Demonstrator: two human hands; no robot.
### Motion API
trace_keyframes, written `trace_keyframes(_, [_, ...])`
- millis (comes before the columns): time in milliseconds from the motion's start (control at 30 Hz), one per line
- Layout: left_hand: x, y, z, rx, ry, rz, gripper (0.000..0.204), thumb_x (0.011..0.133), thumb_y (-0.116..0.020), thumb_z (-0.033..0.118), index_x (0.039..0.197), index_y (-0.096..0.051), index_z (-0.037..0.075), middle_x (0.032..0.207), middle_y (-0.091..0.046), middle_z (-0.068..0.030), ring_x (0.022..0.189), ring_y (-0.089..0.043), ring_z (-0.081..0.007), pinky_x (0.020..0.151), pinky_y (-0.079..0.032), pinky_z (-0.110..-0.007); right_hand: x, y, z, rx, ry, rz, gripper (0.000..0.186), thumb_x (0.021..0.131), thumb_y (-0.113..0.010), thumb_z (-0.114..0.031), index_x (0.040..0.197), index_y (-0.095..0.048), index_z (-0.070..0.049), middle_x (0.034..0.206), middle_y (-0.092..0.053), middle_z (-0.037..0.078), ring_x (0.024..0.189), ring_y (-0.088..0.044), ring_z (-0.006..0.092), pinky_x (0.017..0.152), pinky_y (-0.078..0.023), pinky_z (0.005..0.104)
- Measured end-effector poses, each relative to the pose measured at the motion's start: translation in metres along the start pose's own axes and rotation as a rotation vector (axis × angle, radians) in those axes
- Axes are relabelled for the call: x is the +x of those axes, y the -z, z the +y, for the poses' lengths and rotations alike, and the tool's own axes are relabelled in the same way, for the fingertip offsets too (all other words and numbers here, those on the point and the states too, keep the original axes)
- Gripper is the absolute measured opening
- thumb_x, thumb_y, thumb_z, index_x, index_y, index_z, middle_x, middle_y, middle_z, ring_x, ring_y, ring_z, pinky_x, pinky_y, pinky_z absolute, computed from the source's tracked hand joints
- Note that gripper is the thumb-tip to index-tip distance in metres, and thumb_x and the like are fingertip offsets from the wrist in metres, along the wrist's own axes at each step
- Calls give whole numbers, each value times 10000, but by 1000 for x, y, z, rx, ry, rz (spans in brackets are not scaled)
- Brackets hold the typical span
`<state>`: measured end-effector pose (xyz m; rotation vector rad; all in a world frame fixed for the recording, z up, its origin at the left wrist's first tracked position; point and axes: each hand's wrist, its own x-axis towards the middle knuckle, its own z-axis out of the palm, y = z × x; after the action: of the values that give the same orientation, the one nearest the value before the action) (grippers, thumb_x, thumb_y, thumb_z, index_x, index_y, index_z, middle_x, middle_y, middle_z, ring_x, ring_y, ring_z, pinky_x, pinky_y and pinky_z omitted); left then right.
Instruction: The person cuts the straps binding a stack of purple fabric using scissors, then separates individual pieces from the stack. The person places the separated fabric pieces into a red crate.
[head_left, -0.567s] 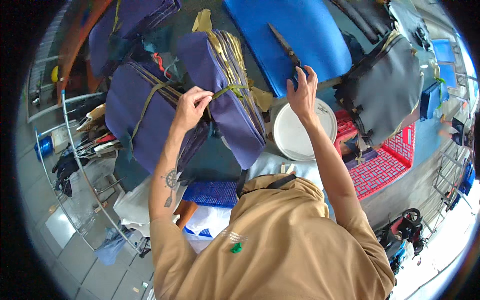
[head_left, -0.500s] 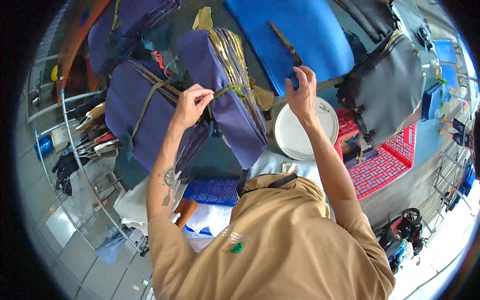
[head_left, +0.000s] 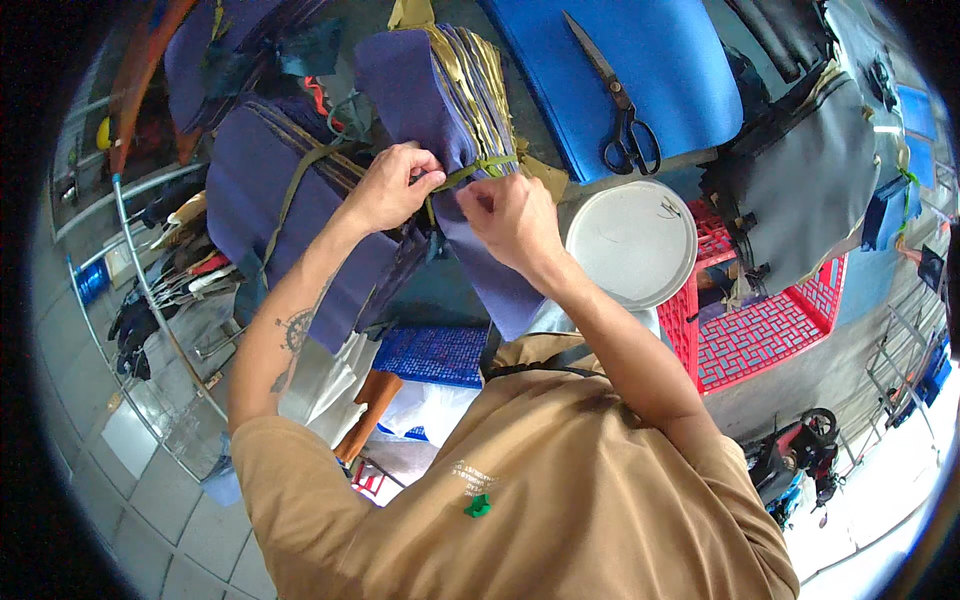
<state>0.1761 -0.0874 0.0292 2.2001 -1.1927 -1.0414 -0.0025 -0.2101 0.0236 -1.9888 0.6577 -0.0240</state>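
A bundle of purple sheets [head_left: 400,85] with pale yellowish edges stands in front of me, a green tie strip [head_left: 482,168] around its middle. At the strip's left side my left hand [head_left: 395,188] is closed, thumb and fingertips pinching the strip. My right hand [head_left: 517,222] is curled shut against the bundle just below the strip; its fingertips are turned away, so what they hold is hidden. Black-handled scissors [head_left: 622,105] lie free on a stack of blue sheets [head_left: 690,75], up and right of my right hand.
Another tied purple bundle [head_left: 245,185] lies left. Right of my hands is a round whitish lid [head_left: 632,248]; beyond it are a red plastic crate [head_left: 765,352] and stacked dark grey sheets [head_left: 815,185]. A metal rail [head_left: 160,290] stands at left, a blue basket [head_left: 430,357] below the bundle.
My right hand has left the scissors' handles and moved left to the purple bundle. The scissors now lie on the blue stack. My left hand stays at the strip.
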Motion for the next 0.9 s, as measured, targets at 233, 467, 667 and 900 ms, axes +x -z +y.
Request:
trace_keyframes(233, [-3, -7, 0, -48, -31, 49, 168, 922, -681, 136, 877, -684, -27, 802, -579, -132, 760, -589, -244, 698, -471, -385, -14, -22, -31, 859, -526, -71, 350, 1010, -568, -195, 1201, -673, 79, 985, -756, 171, 692, -745, 181, 566, -584, 269])
trace_keyframes(467, [-6, -7, -10, -31, -65, 22, 157, 938, -663, 123, 898, -682, -27, 857, -591, -132, 800, -622, -239, 722, -503, -355, -6, -48, -42, 947, -541, 108, 295, 998, -567, -143, 946, -709, 110, 832, -749, 146, 650, -748, 200, 511, -554, 281])
trace_keyframes(667, [-3, -1, -9, 19, -124, -30, 134, 916, -676, 118, 927, -685, -15, 867, -579, -142, 828, -603, -258, 741, -478, -376, 5, -49, -37, 967, -630, 134, 281, 1005, -586, -140, 938, -714, 101, 817, -741, 138, 665, -732, 179, 564, -575, 274])
trace_keyframes(900, [-5, 2, 1, 52, -142, -33, 128, 881, -709, 105, 935, -684, -8, 859, -581, -158, 845, -606, -307, 752, -478, -405, 9, -51, -33, 836, -638, 219, 294, 910, -647, -146, 757, -703, 99, 646, -698, 127, 545, -705, 196, 508, -580, 304])
